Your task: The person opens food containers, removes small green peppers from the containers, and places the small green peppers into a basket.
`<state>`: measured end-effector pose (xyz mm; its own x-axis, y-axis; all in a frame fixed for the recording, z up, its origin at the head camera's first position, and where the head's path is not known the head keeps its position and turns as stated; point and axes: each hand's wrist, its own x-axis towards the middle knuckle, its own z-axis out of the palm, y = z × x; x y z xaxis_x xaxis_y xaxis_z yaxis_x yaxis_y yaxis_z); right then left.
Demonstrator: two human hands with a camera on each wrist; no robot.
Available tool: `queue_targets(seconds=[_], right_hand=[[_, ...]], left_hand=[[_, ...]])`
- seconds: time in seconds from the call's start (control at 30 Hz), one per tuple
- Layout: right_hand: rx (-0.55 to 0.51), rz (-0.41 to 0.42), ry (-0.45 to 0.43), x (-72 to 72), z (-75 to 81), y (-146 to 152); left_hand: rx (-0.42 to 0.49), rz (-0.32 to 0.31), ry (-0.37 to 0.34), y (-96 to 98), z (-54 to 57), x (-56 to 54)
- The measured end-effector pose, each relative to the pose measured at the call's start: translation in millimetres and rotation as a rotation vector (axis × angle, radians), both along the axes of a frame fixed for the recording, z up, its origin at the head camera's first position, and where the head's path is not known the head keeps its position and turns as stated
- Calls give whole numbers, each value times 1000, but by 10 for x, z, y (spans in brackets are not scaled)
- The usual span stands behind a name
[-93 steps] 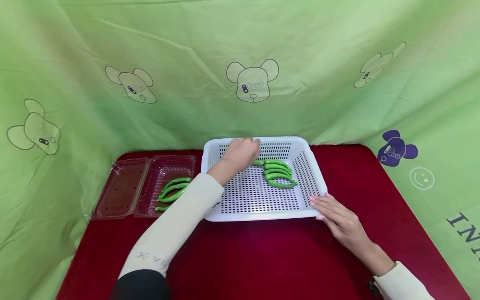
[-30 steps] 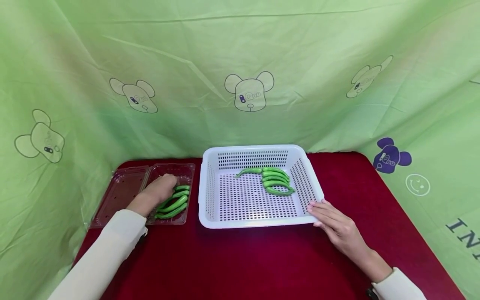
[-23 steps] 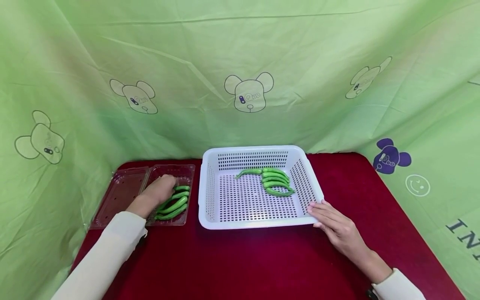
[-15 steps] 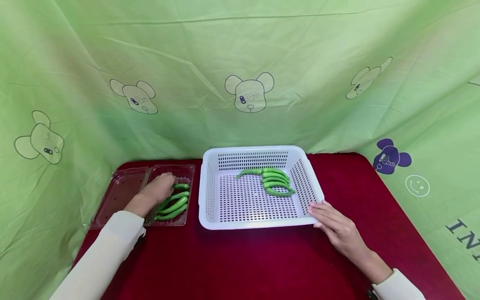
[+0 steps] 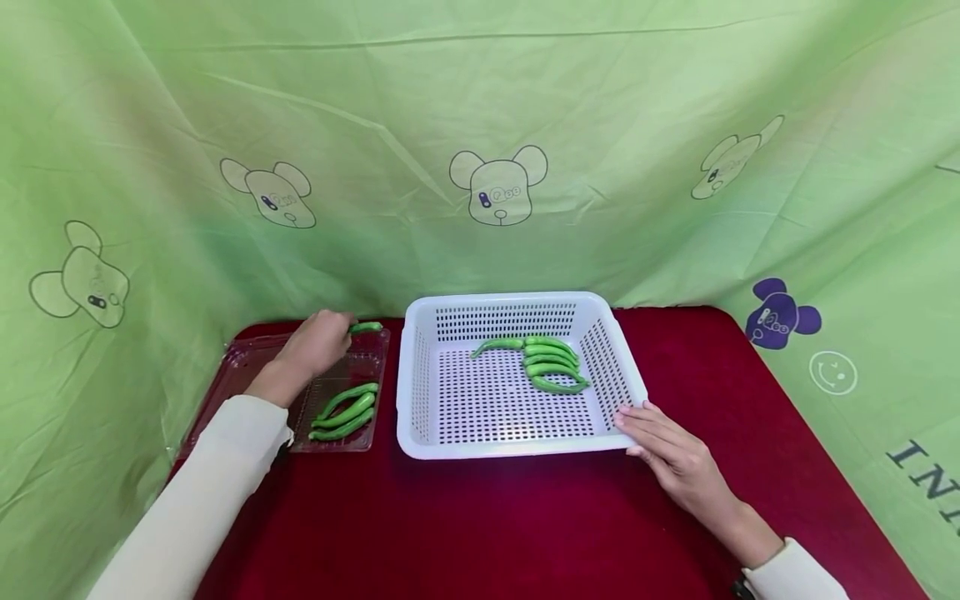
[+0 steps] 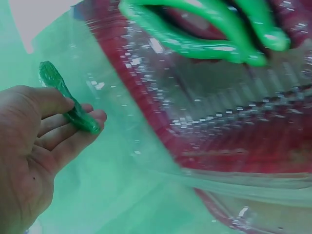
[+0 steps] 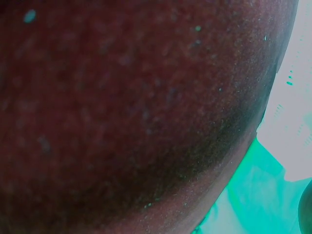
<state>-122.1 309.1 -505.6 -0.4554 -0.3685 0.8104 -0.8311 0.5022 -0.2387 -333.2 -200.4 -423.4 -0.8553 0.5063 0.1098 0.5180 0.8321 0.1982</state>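
My left hand (image 5: 318,343) pinches a green chili pepper (image 6: 68,100) between thumb and fingers, over the far side of the clear plastic clamshell box (image 5: 371,367). Below the hand, several green peppers (image 5: 345,412) lie side by side in that box. My right hand (image 5: 671,446) rests on the near right corner of the white perforated basket (image 5: 517,448), fingers over the rim and thumb low on the outside. Inside the basket, a stack of green peppers (image 5: 552,367) sits toward the right, with one pepper (image 5: 498,342) pointing left from its top.
The box's lid (image 5: 232,375) lies folded out to the left, partly behind the left arm. Red cloth (image 5: 480,525) covers the table. A green curtain (image 5: 375,208) with mouse-head prints encloses the back and sides. The right wrist view is mostly dark red cloth.
My left hand came from the basket into the box, took hold of a pepper and lifted it up toward the back edge. The right hand stayed at the basket corner.
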Motion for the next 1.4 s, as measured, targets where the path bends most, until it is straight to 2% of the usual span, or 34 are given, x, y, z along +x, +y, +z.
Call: queue_targets(seconds=[0.17,0.37,0.53,0.8,1.03,1.27,1.4], right_hand=[[2,-12,4,-10,-3,-9],[0,-18,-1,-5,-6,-12],[-7,-21,0,2,-16,-25],[-7,-15,3,3,-20,-27],[-7,-17,2,-5,-9,-4],[-8,-18,-4,-11,-16,-5],[-11,-17,-2,-6,-15,-3]], left_hand=[[3,-7,58,113,200,-24],[40,3,44,341,379,-47],[61,-9,24,598,478,-67],[28,-4,25,1019,514,-83],[-13,-40,19,1413,558,-134],[-26,-11,-21,1719,624,-190],[-60,-15,-21,1884,604,-204]])
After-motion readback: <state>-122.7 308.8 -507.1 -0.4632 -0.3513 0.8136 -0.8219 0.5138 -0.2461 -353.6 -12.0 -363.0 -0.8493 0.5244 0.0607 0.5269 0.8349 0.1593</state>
